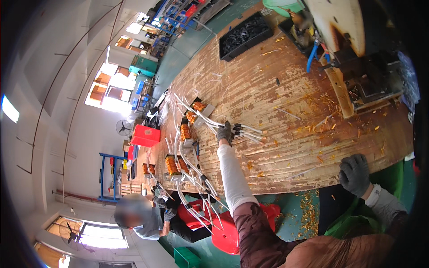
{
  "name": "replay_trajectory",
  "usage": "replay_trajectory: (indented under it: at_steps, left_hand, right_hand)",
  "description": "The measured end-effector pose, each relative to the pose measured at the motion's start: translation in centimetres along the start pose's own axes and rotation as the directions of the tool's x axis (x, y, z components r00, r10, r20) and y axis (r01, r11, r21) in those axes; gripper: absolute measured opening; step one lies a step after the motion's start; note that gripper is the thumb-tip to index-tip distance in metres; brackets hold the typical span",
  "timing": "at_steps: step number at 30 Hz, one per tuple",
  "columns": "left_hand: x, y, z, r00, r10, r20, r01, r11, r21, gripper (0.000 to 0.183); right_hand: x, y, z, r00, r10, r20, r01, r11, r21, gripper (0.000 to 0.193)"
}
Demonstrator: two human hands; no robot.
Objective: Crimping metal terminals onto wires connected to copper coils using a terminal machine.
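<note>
Here, your gloved left hand [225,132] closes on a bundle of white wires [210,121] to steady it on the worn wooden table [268,89], while your right hand [354,174] rests half-curled and empty at the edge.

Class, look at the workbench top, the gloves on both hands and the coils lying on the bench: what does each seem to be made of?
Workbench top: bare wood, worn and scratched, with visible plank lines. Left hand and right hand: grey gloves, probably knitted fabric with a matte look. Coils: likely copper wire, orange and shiny, with pale, probably plastic-sleeved leads.
</note>
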State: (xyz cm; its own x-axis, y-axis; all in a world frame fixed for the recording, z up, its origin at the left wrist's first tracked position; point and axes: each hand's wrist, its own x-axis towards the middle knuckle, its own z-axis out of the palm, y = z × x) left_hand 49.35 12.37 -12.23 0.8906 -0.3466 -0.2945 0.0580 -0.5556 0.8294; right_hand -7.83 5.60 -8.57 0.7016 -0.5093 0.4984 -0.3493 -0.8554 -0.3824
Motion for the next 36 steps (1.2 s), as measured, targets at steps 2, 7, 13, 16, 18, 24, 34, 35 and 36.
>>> replay_trajectory:
  at_steps: [2, 7, 13, 16, 18, 24, 34, 35, 36]
  left_hand:
    - [0.6, -1.1, -3.7, 0.991, 0.098, -0.092, -0.087, 0.989, 0.117, 0.019]
    - [-9.5, -1.0, -7.4, 0.987, 0.070, 0.144, -0.075, 0.997, 0.032, 0.031]
    - [-22.1, 1.0, -11.2, 0.979, 0.158, 0.132, -0.137, 0.979, -0.153, 0.042]
    - [-22.2, -0.3, -14.3, 0.981, 0.119, 0.151, -0.084, 0.973, -0.216, 0.045]
    - [-20.1, -0.8, -14.8, 0.980, 0.097, 0.171, -0.035, 0.941, -0.337, 0.044]
    - [-8.1, -0.4, -15.8, 0.997, 0.046, -0.063, -0.071, 0.869, -0.489, 0.050]
    - [15.6, -1.9, -16.6, 0.917, 0.302, 0.259, -0.050, 0.733, -0.678, 0.034]
    - [16.2, -1.8, -16.3, 0.855, 0.380, 0.353, -0.013, 0.696, -0.718, 0.033]
    - [15.8, -0.6, -17.4, 0.795, 0.449, 0.409, 0.011, 0.663, -0.748, 0.031]
  right_hand:
    - [0.2, -0.3, -0.1, 0.999, -0.013, -0.046, 0.013, 1.000, 0.011, 0.021]
    - [0.5, 0.0, 1.3, 0.999, -0.044, -0.015, 0.044, 0.999, 0.004, 0.019]
    - [0.2, 0.6, 0.2, 0.994, -0.001, 0.113, 0.000, 1.000, 0.013, 0.022]
    - [1.6, -0.9, 0.5, 0.958, 0.082, 0.274, -0.082, 0.997, -0.009, 0.031]
    - [1.5, -2.1, 0.7, 0.981, 0.027, 0.192, -0.034, 0.999, 0.033, 0.044]
    - [8.0, -8.8, -1.8, 0.834, -0.256, 0.488, 0.255, 0.964, 0.071, 0.078]
    - [8.1, -6.4, 4.4, 0.891, -0.240, 0.385, 0.160, 0.960, 0.230, 0.029]
    - [8.3, -6.6, 4.2, 0.885, -0.234, 0.403, 0.156, 0.964, 0.216, 0.029]
    - [9.3, -6.0, 4.7, 0.873, -0.255, 0.415, 0.169, 0.958, 0.234, 0.029]
